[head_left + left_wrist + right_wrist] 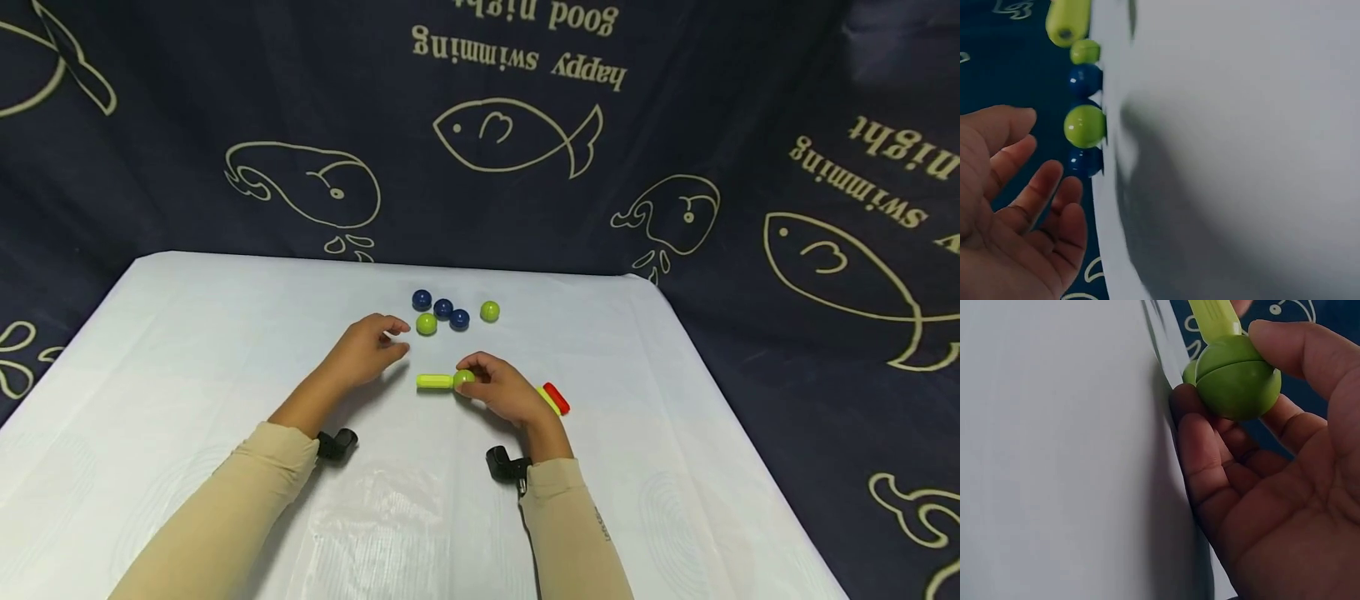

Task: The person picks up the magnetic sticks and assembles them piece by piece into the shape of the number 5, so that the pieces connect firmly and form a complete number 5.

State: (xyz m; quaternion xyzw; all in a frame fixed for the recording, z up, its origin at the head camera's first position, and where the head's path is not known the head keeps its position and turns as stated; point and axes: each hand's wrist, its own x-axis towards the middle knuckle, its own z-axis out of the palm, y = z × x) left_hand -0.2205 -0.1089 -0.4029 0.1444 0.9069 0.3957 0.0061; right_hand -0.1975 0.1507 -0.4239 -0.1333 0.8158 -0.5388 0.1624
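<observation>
Above the middle of the white bench [637, 375], the right hand [504, 390] pinched a glossy green ball [461, 378] between thumb and fingertips. A fine seam ran round this ball, and its left side met the end of a straight yellow-green rod [434, 382] with lengthwise ridges. Whether the rod touched the bench could not be told.

To the left, the left hand [367, 348] held nothing, its fingers loosely bent and parted, apart from the rod and near the farther balls. Just beside the right wrist lay a red piece [557, 397] against a yellow-green piece [548, 401], both partly hidden in places.

Farther out, three shiny dark blue balls [443, 309] sat close together in a slanting line. One loose green ball [426, 323] stood just in front of them, and another green ball [490, 311] rested apart on their right, making three green balls in all.

Behind the bench hung a navy cloth [300, 83] with cream line drawings of fish and whales; its upside-down lettering read "happy swimming" and "good night", partly repeated at the right. Small print on the right sleeve [577, 533] was illegible.
</observation>
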